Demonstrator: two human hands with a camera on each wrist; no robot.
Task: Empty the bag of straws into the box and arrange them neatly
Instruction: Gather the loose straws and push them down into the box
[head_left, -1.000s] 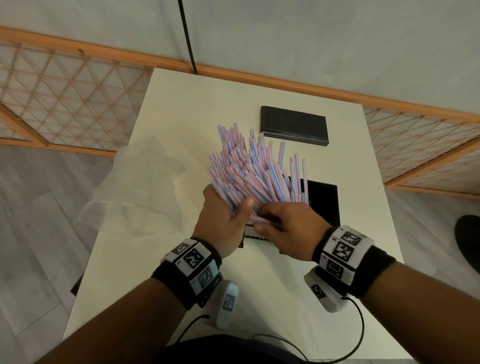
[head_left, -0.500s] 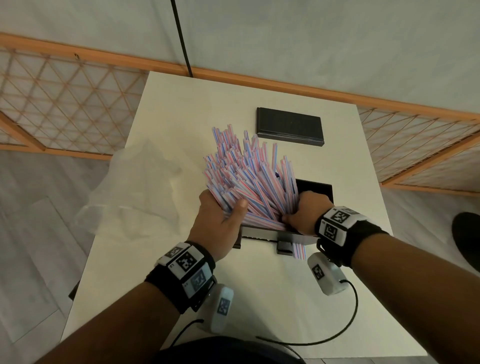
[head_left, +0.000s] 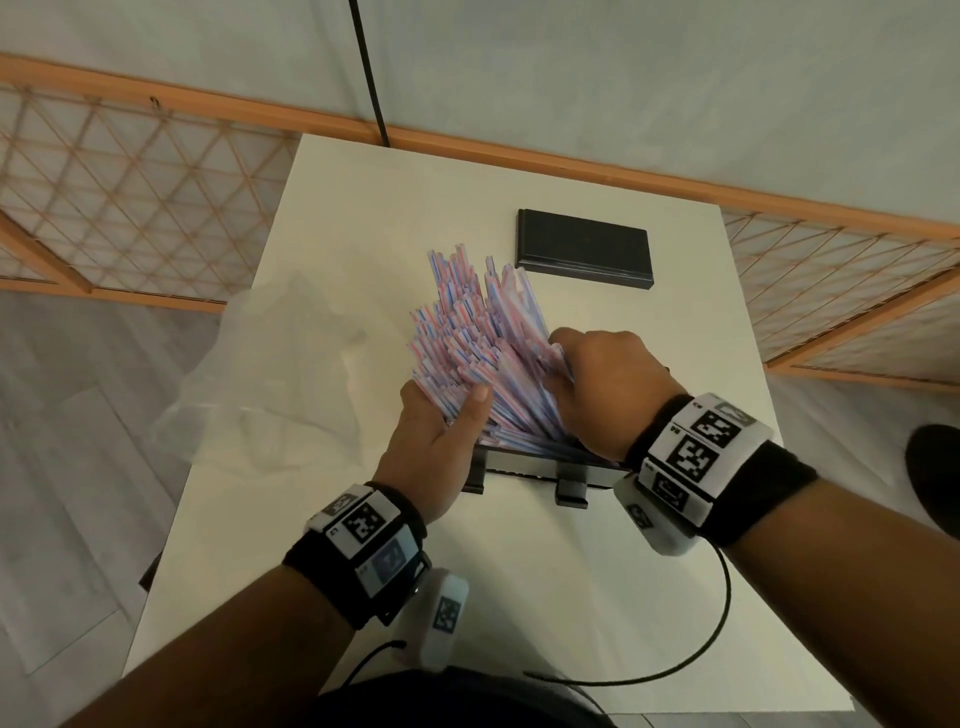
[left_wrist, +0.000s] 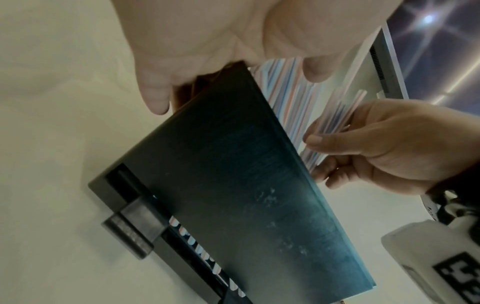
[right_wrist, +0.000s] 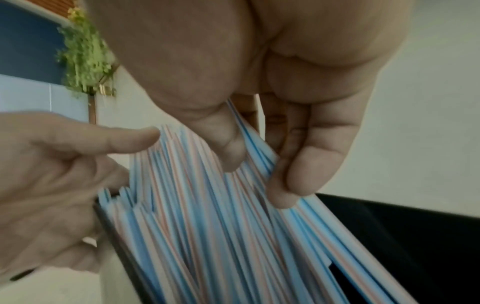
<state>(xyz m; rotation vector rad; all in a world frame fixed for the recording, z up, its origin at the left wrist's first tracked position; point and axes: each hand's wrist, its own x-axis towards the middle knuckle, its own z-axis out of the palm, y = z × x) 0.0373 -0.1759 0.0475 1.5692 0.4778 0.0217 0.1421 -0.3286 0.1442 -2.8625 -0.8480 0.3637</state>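
**In the black box: a big bunch of straws between two hands**

On the white table (head_left: 571, 571), seen from the head: a black box (head_left: 524, 465) near the middle, stuffed with pink, blue and white straws (head_left: 467, 332). Straws standing up out of the box, fanned wide and leaning away toward the far left. Left hand (head_left: 439, 441) pressed against the left side of the bunch, thumb laid across the front of the straws, the other fingers hidden behind them. Right hand (head_left: 608, 389) on the right side, fingers curled into the bunch. Straws squeezed between both hands. A clear plastic bag (head_left: 280, 379) lying crumpled on the left edge of the table, apart from the hands. A flat black lid (head_left: 584, 247) farther back, well apart from the box.

From the left wrist: dark side of the box (left_wrist: 233, 174) filling the middle, with a small black clip (left_wrist: 132, 230) near its bottom. Striped straws (left_wrist: 288, 96) poking out just past the rim. Left hand (left_wrist: 207, 41) wrapped over the top corner, thumb touching the straws. Right hand (left_wrist: 389, 148) at the far side, fingers bent round a few straws.

From the right wrist: straws (right_wrist: 207, 216) in a thick slanted sheaf inside the box (right_wrist: 389, 236). Right hand (right_wrist: 259, 82) above, thumb in front and fingers behind, pinching some straws. Left hand (right_wrist: 52, 174) on the other edge, thumb tip touching the straw tops. A green plant (right_wrist: 83, 55) blurry in the back.
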